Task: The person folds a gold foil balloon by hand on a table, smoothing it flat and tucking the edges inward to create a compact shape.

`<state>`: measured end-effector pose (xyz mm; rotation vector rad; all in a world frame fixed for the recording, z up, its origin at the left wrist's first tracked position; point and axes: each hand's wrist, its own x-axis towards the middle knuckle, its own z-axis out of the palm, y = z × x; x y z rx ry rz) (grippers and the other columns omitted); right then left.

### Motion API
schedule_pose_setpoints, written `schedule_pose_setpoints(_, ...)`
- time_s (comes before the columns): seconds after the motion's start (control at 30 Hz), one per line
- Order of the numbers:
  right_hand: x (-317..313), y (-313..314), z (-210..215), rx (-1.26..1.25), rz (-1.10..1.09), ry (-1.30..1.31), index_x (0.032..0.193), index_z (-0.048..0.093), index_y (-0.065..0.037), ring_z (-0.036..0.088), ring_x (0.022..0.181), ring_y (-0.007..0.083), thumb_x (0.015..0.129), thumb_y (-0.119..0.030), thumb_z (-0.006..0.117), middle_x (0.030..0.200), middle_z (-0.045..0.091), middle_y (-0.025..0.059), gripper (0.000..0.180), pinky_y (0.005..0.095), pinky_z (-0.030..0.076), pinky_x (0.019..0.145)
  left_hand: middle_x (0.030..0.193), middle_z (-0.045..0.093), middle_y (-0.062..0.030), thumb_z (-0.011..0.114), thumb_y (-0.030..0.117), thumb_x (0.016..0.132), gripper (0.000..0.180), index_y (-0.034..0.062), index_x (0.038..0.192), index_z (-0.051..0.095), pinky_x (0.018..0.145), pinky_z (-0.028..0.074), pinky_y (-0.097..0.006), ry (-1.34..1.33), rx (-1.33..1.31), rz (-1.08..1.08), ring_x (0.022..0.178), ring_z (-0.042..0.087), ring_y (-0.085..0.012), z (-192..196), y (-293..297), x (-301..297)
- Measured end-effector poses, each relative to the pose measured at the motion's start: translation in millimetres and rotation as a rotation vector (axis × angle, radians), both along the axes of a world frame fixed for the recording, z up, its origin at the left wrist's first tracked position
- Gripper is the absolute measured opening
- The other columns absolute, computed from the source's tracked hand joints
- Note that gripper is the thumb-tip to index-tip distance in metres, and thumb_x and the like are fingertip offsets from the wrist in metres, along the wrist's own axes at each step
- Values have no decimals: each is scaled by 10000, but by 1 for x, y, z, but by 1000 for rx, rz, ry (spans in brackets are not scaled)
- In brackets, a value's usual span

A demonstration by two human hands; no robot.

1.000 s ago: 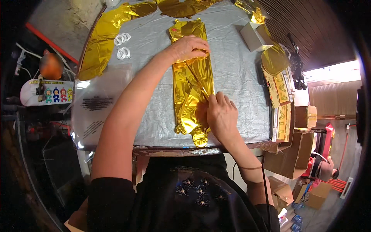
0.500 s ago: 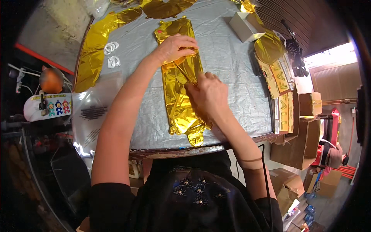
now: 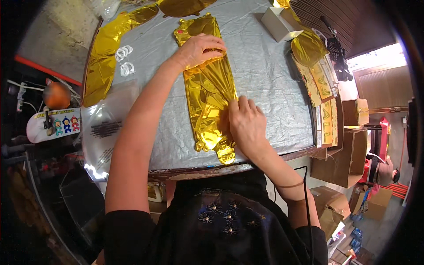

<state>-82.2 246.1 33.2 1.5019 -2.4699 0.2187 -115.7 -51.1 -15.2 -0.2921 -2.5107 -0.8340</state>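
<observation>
A long folded gold foil balloon [image 3: 204, 99] lies lengthwise on the silver-grey table cover, with a small red spot near its far end. Across its upper part rests my left hand [image 3: 201, 51], pressing it down with fingers stretched to the right and the thumb apart from them. Closed at the balloon's right edge, my right hand [image 3: 247, 121] pinches the foil. Creases fan out from that pinch toward the left hand. The fingertips of the right hand are partly hidden. A short rounded tab of foil hangs toward the table's near edge.
More gold foil [image 3: 99, 62] lies along the left edge, beside white ring-shaped coils [image 3: 127, 69] and a clear plastic bag [image 3: 104, 128]. An open white box [image 3: 280, 25] stands at the far right, near flat gold-printed packages [image 3: 327, 123]. Cardboard boxes [image 3: 344, 154] stand right of the table.
My right hand has moved right and slightly nearer, drawing the balloon's edge taut into creases. The left hand stays pressed on the foil in about the same place.
</observation>
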Motion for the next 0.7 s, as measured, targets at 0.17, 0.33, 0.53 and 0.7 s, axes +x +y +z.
schedule_pose_setpoints(0.17,-10,41,23,-44,71,-446,957,687,1,709,750,362,892,-117,745,851,701,156,147,444,588,705,1277,749,-19,763,271,950,268,127,1172,802,1023,529,-381,-28,2,5,1138,689,-257,3,4,0)
schedule_pose_setpoints(0.33,-71,25,57,-365,-81,-624,1239,734,-9,785,976,259,974,38,618,1057,801,174,293,364,591,833,1295,741,-21,748,274,960,268,129,1179,801,1036,530,-369,-54,-22,10,1176,674,-247,6,3,1)
schedule_pose_setpoints(0.53,-67,-56,-7,-384,458,-578,1347,653,-4,697,1199,386,1010,7,612,1356,687,211,340,403,556,1021,1312,735,-32,743,255,963,260,133,1186,798,1042,527,-383,-53,-47,41,1183,671,-257,5,-1,7)
schedule_pose_setpoints(0.7,-46,-53,-15,-123,610,-516,1578,428,-8,380,1539,372,1100,-273,529,1682,379,177,556,480,310,1275,1332,733,-45,742,236,973,267,133,1215,789,1045,529,-385,-56,-24,-7,1183,670,-266,7,5,4)
